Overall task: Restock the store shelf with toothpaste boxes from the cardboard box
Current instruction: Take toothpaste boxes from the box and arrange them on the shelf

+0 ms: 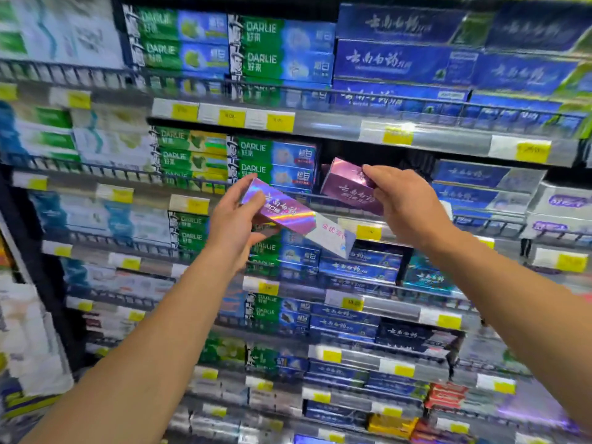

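Observation:
My left hand (pixel 232 221) grips one end of a shiny purple toothpaste box (pixel 298 216), which tilts down to the right in front of the shelves. My right hand (pixel 407 200) holds a second purple toothpaste box (pixel 346 185) at the mouth of a dark gap (pixel 384 158) on the second shelf from the top. That gap lies between green and blue Darlie boxes (pixel 272 161) on the left and blue boxes (pixel 480 184) on the right. The cardboard box is out of view.
Toothpaste boxes fill several shelves, each with a low wire rail (pixel 499 219) along its front and yellow price tags (pixel 280 121). The shelf above (pixel 336 126) overhangs the gap. White and green packs (pixel 48 136) stand to the left, and a dark upright (pixel 28 251) borders the bay.

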Demonstrator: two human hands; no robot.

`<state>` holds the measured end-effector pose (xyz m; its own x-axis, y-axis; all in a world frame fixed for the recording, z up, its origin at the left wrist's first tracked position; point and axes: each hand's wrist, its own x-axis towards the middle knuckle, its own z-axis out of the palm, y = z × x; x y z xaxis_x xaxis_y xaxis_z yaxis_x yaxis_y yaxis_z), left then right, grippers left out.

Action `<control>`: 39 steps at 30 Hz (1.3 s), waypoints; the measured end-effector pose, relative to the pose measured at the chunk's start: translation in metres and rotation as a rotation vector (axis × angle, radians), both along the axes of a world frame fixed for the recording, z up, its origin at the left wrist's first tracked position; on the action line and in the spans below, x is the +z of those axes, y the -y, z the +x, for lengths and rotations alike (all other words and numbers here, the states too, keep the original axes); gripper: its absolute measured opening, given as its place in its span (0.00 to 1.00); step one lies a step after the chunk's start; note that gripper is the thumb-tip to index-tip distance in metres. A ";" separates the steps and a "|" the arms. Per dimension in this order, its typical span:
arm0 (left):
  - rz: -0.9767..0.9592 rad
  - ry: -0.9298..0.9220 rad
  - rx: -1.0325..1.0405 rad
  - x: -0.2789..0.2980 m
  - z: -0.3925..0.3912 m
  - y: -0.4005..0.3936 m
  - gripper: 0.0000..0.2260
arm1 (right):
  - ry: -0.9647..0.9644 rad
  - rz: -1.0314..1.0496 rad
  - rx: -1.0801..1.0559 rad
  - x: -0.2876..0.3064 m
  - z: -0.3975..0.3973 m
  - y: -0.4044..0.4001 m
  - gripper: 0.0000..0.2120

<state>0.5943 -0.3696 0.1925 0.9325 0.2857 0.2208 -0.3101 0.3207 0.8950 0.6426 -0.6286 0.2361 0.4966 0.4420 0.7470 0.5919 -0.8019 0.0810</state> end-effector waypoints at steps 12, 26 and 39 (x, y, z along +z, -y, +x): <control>0.000 -0.013 -0.044 -0.004 0.059 -0.011 0.15 | -0.078 -0.089 -0.055 0.014 0.088 -0.006 0.20; -0.122 -0.021 -0.059 -0.013 0.090 -0.020 0.15 | -0.433 -0.155 -0.174 -0.007 0.162 0.000 0.20; -0.062 -0.032 -0.088 -0.020 0.090 -0.005 0.16 | -0.600 -0.115 -0.204 -0.002 0.170 0.002 0.18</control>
<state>0.6841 -0.3649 0.1727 0.9610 0.2142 0.1751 -0.2500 0.4010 0.8813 0.8128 -0.6304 0.2336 0.8962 0.3548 0.2663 0.3971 -0.9092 -0.1248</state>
